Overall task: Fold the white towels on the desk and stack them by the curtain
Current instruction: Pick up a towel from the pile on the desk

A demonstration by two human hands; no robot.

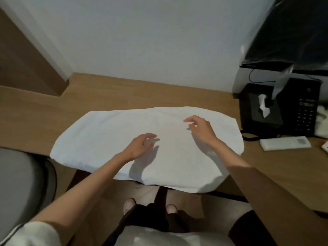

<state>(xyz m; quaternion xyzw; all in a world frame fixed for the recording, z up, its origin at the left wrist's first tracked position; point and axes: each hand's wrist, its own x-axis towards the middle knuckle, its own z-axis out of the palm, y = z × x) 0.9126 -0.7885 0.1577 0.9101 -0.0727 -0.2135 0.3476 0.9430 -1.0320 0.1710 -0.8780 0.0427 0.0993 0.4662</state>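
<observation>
The white terry towel (113,139) is lying flat across the wooden bench's (35,110) front edge, overhanging it. Both grips, left hand (140,145) and right hand (199,127), are hovering released, likely smoothing it for folding.

A plain white cloth towel (142,139) with no pattern lies on a light brown wood-grain desk (106,93) under a pale grey-white wall (142,32). At the right stand a black box-shaped tissue holder (260,112) showing white tissue, a black keypad telephone (305,112) and a white slab-shaped remote control (284,143). A grey padded chair (19,183) sits at the left.
</observation>
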